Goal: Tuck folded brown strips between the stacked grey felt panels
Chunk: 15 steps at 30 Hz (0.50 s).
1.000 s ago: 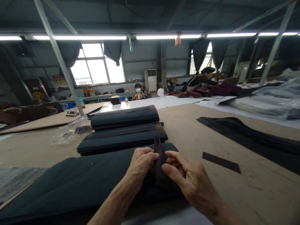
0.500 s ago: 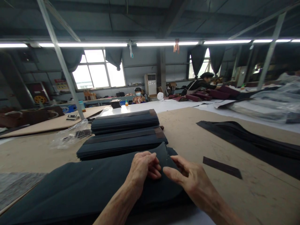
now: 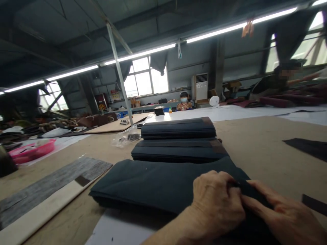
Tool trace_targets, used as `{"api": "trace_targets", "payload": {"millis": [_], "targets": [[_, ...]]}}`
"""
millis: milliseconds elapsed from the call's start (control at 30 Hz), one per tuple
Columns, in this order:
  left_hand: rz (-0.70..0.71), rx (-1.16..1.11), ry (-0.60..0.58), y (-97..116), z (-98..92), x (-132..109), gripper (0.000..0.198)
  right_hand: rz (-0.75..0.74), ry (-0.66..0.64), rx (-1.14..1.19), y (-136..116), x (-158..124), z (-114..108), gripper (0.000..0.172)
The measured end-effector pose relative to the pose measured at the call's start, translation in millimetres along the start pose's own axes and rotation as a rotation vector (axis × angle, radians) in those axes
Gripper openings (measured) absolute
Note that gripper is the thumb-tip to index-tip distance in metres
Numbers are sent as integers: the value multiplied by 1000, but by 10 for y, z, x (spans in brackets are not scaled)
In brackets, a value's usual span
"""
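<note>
A thick stack of dark blue-green fabric pieces (image 3: 158, 180) lies on the table in front of me. My left hand (image 3: 217, 197) is closed at the right end of this stack, its curled fingers gripping the top fabric; the fingertips are partly hidden. Beside it my right hand (image 3: 283, 211) has thumb and fingers around the stack's right end, the fabric between them. Behind lie two neat piles of similar fabric, a middle pile (image 3: 173, 151) and a far pile (image 3: 176, 130), each with a dark strip along the top.
Left of the stack are a grey mottled sheet (image 3: 58, 180) and a pink basin (image 3: 33, 151). A clear plastic bag (image 3: 125, 136) sits by the piles. Dark strips (image 3: 314, 203) lie to the right. A metal post (image 3: 120, 75) stands beyond. Two people are at the back.
My view has swung to the right-tilted left side, so the stack appears further right. My left hand has closed on the fabric, and my right hand has come onto the stack's end.
</note>
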<state>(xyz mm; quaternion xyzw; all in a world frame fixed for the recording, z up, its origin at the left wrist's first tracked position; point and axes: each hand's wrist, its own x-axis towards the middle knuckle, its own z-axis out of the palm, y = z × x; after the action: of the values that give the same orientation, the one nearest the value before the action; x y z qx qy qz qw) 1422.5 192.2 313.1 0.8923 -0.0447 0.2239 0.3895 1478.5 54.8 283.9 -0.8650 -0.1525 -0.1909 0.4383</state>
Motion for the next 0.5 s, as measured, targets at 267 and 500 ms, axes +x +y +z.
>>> {"api": "trace_targets", "payload": {"millis": [267,500], "targets": [[-124,-174,-13,-69,-2,66,21,60,-246,206,-333,-119,-166,22],[-82,-197,-16,-58,-3,70,16,33,-192,168,-300,-147,-142,16]]}}
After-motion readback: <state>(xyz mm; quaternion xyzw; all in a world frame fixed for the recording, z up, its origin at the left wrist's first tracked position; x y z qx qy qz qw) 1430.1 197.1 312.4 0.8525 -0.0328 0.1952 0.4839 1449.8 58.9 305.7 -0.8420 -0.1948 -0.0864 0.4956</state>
